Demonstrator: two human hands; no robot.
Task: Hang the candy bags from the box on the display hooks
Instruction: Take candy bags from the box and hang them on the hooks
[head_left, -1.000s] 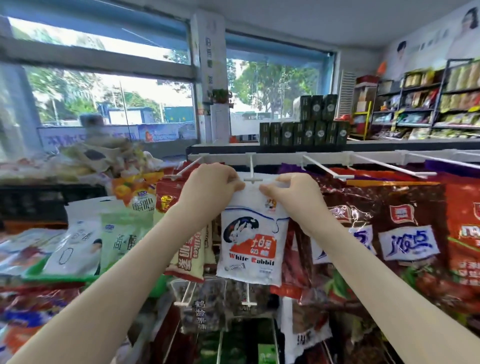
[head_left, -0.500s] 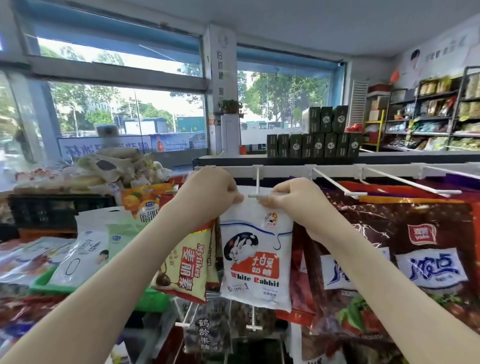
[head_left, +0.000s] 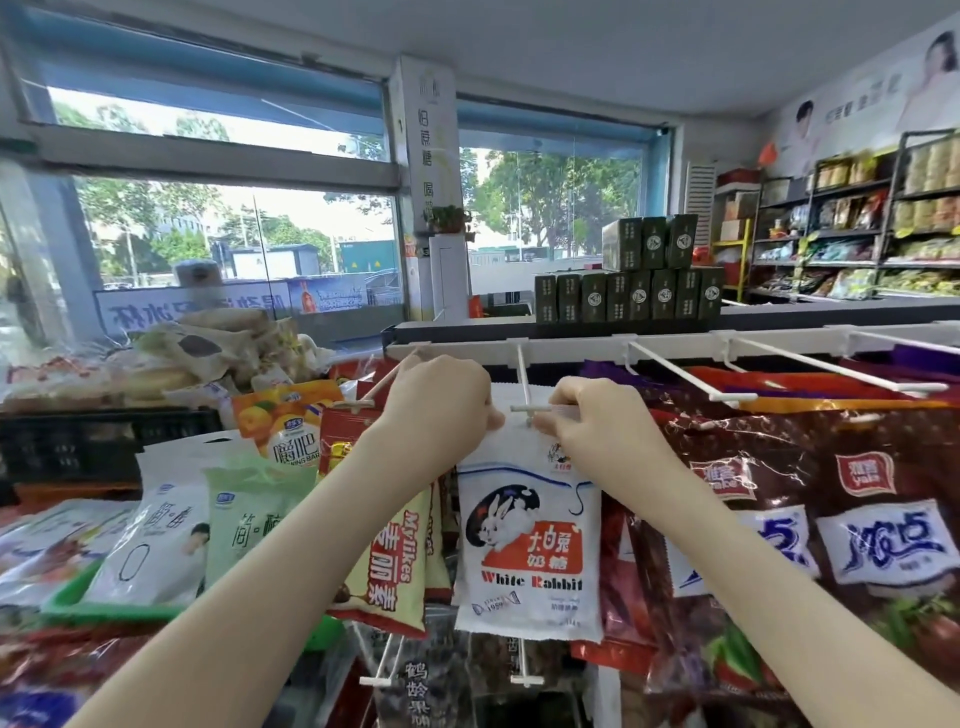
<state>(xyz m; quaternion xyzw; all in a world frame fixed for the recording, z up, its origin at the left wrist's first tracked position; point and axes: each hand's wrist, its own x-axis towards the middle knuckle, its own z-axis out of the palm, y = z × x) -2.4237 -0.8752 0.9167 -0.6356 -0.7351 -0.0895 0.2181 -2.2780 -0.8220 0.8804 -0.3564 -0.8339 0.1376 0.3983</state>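
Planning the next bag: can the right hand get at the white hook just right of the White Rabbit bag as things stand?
Probably yes, once freed. The right hand pinches the White Rabbit bag at the middle hook; the neighbouring hook juts out close beside it, nothing before its tip.

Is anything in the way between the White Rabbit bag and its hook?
Nothing I can see. The left hand and right hand pinch the White Rabbit bag by its top, right at the white hook tip. The rod behind looks bare.
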